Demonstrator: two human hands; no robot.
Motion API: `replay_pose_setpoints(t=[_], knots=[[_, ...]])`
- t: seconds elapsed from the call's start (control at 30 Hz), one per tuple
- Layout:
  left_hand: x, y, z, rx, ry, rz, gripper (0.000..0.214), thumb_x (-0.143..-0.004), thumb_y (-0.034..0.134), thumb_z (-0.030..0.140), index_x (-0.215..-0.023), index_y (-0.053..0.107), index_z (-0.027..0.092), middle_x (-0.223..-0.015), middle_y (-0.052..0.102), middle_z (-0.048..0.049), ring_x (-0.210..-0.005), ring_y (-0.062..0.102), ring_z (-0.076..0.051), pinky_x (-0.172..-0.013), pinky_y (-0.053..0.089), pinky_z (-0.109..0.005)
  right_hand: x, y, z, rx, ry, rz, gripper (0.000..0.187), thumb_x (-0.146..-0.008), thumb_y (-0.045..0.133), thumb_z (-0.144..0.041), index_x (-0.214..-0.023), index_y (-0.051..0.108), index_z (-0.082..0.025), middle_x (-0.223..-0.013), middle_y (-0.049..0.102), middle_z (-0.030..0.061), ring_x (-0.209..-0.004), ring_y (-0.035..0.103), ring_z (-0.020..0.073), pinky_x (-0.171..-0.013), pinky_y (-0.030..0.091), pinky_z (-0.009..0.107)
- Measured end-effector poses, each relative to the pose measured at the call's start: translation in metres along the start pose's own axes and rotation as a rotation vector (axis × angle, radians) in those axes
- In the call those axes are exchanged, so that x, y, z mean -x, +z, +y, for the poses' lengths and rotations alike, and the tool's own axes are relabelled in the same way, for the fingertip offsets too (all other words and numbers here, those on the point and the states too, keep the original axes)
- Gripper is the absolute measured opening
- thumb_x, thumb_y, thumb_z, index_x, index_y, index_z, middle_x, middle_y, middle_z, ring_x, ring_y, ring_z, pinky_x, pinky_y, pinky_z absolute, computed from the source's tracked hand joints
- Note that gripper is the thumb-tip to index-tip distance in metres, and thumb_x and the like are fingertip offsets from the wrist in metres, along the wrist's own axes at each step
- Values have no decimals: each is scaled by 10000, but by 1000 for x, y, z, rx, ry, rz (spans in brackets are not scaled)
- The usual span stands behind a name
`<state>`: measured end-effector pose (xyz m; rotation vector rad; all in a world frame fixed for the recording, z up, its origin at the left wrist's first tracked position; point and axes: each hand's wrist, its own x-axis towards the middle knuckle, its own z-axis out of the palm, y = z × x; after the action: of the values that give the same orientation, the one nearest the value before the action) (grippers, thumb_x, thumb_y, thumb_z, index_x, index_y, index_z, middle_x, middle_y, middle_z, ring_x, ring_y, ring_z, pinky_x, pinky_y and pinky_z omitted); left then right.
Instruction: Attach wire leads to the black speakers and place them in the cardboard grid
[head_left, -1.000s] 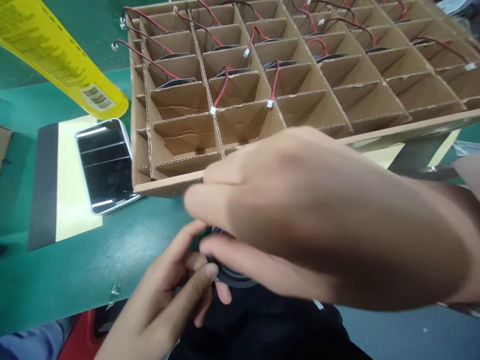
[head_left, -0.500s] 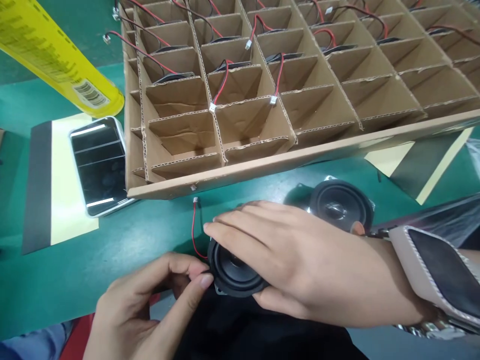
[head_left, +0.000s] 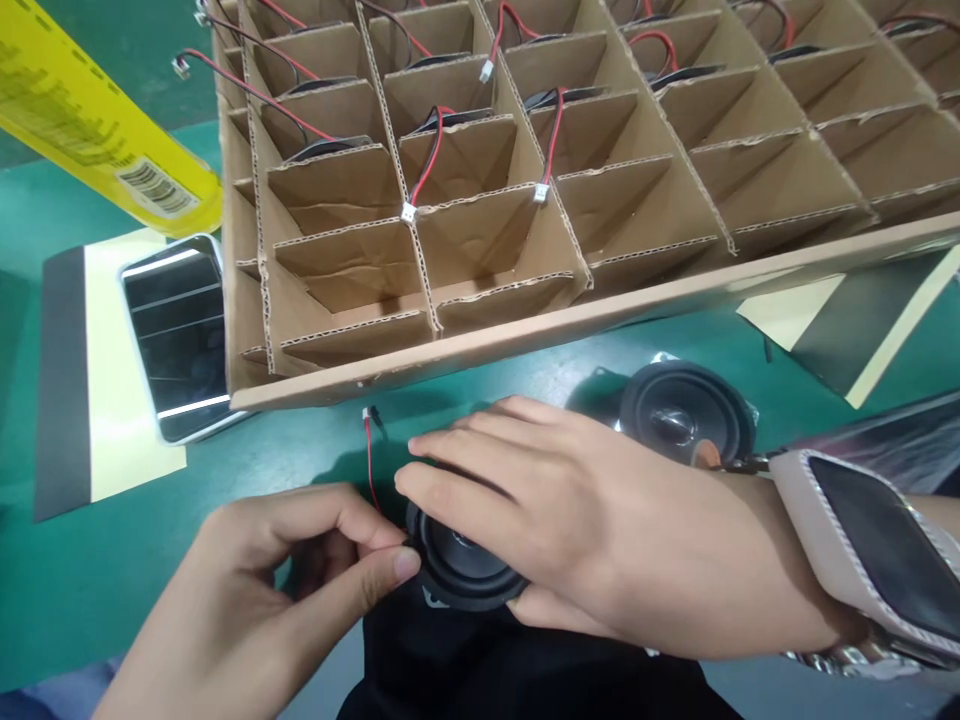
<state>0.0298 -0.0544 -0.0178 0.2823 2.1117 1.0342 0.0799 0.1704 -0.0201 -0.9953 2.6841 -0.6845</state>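
A small round black speaker [head_left: 459,567] lies at the near edge of the green table. My right hand [head_left: 600,520] rests over it, fingers curled round its rim. My left hand [head_left: 270,590] pinches the speaker's left edge between thumb and forefinger. A thin red and black wire [head_left: 370,455] with a white plug runs from the speaker up toward the carton. A second black speaker [head_left: 684,412] lies face up just behind my right wrist.
A cardboard carton with divider cells [head_left: 480,260] fills the far side; its rear cells hold speakers with red-black leads. A phone [head_left: 176,335] lies on a black and cream sheet [head_left: 67,380] at left. A yellow tube [head_left: 90,120] lies at the far left.
My right hand has come down from in front of the camera onto the speaker, and the second speaker has come into sight. The view has shifted slightly; both hands stay on the speaker.
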Motion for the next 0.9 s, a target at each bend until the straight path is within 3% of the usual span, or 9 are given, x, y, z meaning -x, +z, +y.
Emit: replay_pose_setpoints(t=[0.1, 0.17, 0.3, 0.47, 0.6, 0.77, 0.9], knots=[[-10, -5, 5, 105, -192, -144, 158, -669, 776, 333, -568, 696, 242, -460, 493, 40, -424, 404, -92, -414, 306, -181, -1, -1, 1, -21, 12, -13, 380, -838, 504, -174, -1217, 529, -154, -1333, 457, 44, -1087, 503, 196, -817, 493, 383], [-17, -9, 8, 99, -268, -203, 177, -627, 789, 318, -542, 669, 219, -459, 458, 40, -441, 373, -90, -427, 273, -184, -1, -2, 1, -41, 19, -34, 401, -824, 580, -202, -1217, 517, -163, -1321, 465, 43, -1073, 502, 192, -828, 497, 386], [-28, -15, 14, 45, -235, -277, 119, -614, 770, 278, -603, 679, 204, -472, 444, 52, -460, 332, -75, -421, 248, -154, -1, -2, 2, -70, 37, -61, 656, -709, 793, -315, -1263, 468, -179, -1358, 448, 37, -1106, 490, 204, -865, 499, 400], [-37, -22, 30, -43, -219, -453, 128, -674, 728, 290, -660, 677, 174, -541, 551, 35, -420, 430, -70, -383, 347, -133, -3, -2, 0, -131, 71, -80, 646, -681, 825, -312, -1219, 494, -177, -1339, 468, 19, -1114, 475, 207, -911, 477, 423], [-32, -19, 33, 32, -218, -412, 124, -662, 758, 252, -652, 670, 165, -495, 555, 52, -421, 542, -90, -430, 431, -144, -3, -3, -3, -182, 140, -118, 631, -741, 773, -265, -1294, 475, -199, -1326, 477, 23, -1142, 464, 185, -955, 442, 404], [-21, -13, 28, 83, -169, -329, 131, -671, 732, 236, -602, 643, 169, -520, 656, 19, -477, 628, -106, -478, 457, -143, -3, 0, -7, -82, 136, -59, 590, -778, 717, -287, -1314, 484, -212, -1355, 465, 22, -1183, 479, 189, -968, 456, 404], [-23, -10, 23, 82, -168, -342, 184, -641, 734, 318, -635, 663, 148, -571, 693, -23, -502, 647, -132, -487, 459, -177, 7, -7, -10, 52, 106, -5, 729, -738, 771, -316, -1371, 438, -171, -1509, 291, 69, -1314, 391, 272, -1050, 431, 479]])
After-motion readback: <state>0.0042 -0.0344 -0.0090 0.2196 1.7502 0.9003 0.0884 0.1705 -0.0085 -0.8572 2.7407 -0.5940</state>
